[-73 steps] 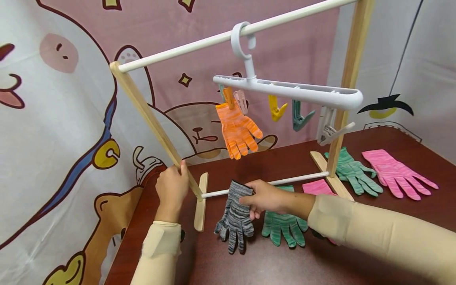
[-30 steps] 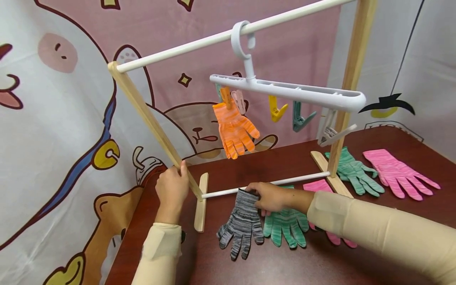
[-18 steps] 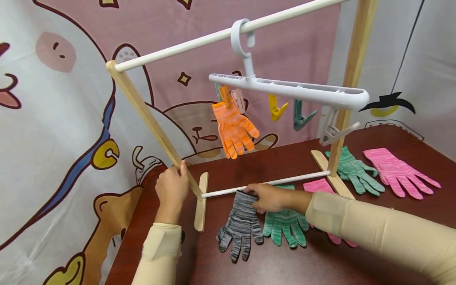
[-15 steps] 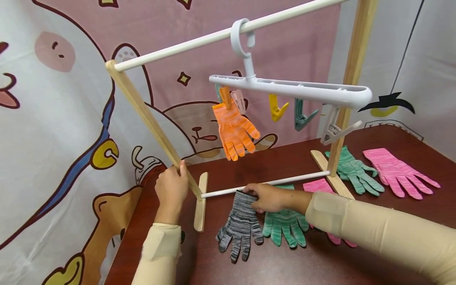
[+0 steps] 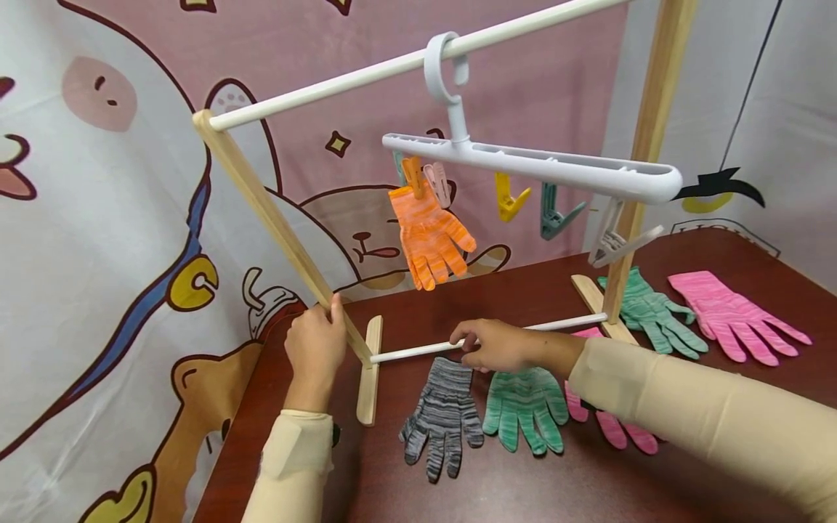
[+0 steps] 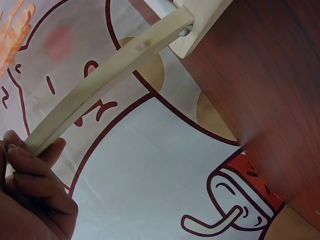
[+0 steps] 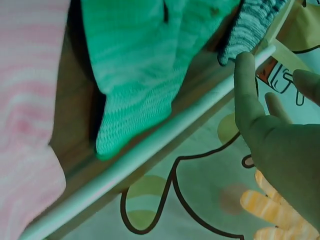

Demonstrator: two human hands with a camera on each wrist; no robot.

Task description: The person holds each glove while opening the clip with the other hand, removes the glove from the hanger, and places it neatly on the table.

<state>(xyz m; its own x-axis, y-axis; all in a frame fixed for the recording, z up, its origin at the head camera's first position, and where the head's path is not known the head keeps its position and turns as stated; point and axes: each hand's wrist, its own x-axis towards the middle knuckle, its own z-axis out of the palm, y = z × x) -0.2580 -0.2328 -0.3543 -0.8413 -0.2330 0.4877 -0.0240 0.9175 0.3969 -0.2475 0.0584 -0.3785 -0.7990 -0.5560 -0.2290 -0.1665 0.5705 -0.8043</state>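
Observation:
My left hand [image 5: 317, 347] grips the wooden left post [image 5: 271, 218] of a drying rack; the left wrist view shows the fingers curled round that post [image 6: 100, 85]. My right hand [image 5: 500, 345] is just above the wrist end of a grey striped glove [image 5: 446, 407], apart from it, fingers loosely bent with nothing between them. The grey glove lies flat on the table, beside a green glove [image 5: 525, 408]. Partly hidden under my right forearm is a pink glove [image 5: 617, 428]. An orange glove [image 5: 431, 236] hangs from a clothespin [image 5: 412, 174] on the white hanger [image 5: 530, 163].
The hanger hooks over the rack's top rod [image 5: 327, 91] and carries several more clips, among them a yellow clip [image 5: 508, 197]. A lower rod [image 5: 412, 352] runs behind the gloves. Beyond the right post [image 5: 647, 138] lie another green glove [image 5: 657, 312] and another pink glove [image 5: 735, 316].
My right hand has laid the grey glove flat on the table, let go of its cuff and risen slightly away. The left hand has stayed on the post.

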